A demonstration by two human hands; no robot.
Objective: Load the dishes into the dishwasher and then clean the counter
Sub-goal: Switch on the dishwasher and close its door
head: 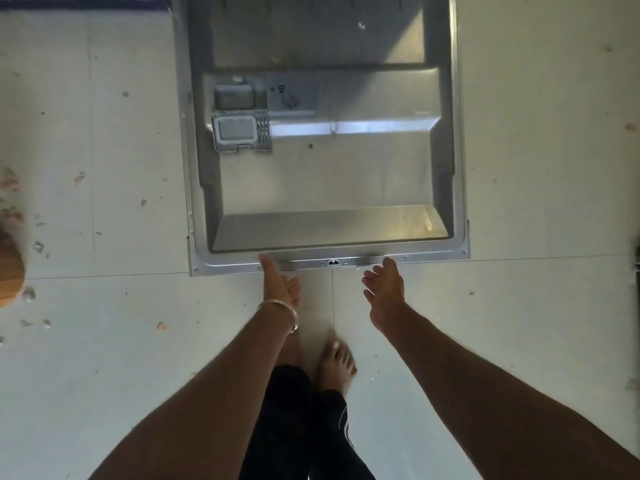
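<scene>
While the dishwasher door (322, 140) lies flat and open over the floor (104, 168), both hands reach to its near edge: left hand (280, 285) and right hand (384, 285), fingers loose, holding nothing, likely ready to lift it.

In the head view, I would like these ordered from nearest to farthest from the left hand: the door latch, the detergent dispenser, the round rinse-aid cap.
From the left hand:
1. Door latch, on the door's near edge, just right of the hand.
2. Detergent dispenser, on the door's left part, farther up.
3. Rinse-aid cap, beyond the dispenser, slightly right.
</scene>
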